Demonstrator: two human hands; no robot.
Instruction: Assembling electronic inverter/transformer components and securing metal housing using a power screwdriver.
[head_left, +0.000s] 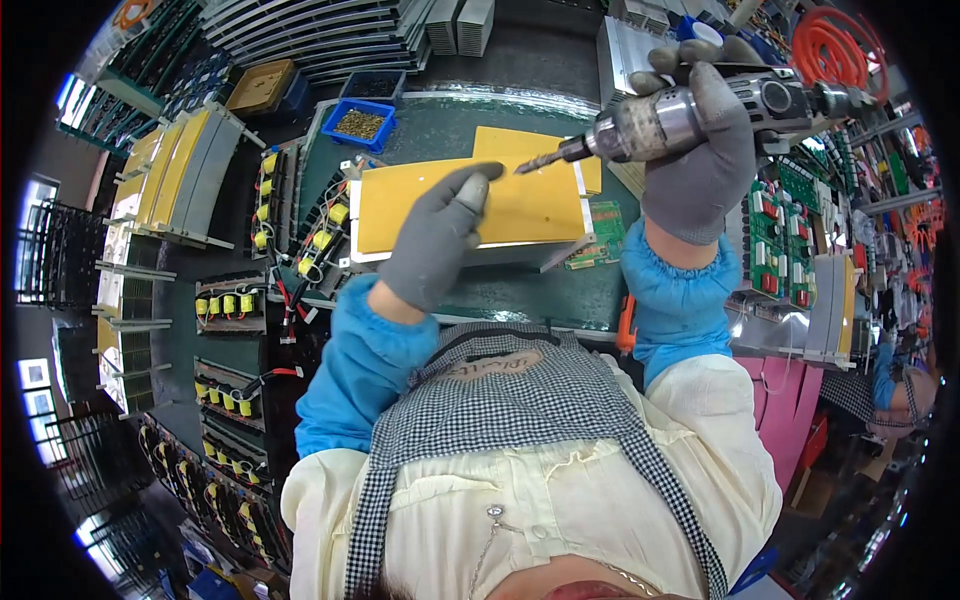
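My right hand [705, 150], in a grey glove, grips a metal air drill [655, 122] held level above the bench. Its bit points left, over a yellow panel [400, 203] with white edges that lies in front of me. My left hand [440, 235], also gloved, is over the left-middle part of the panel. Its thumb lies against the index finger and the other fingers are curled; whatever is between them, if anything, is hidden. A small gap separates the left fingertips from the drill bit.
A blue bin [360, 124] of small brass-coloured parts stands at the back left. Wired boards with yellow coils [322, 240] line the left. Green circuit boards [775, 245] are to the right; an orange coiled hose [830, 50] hangs back right. An orange-handled tool [627, 325] lies by the near edge.
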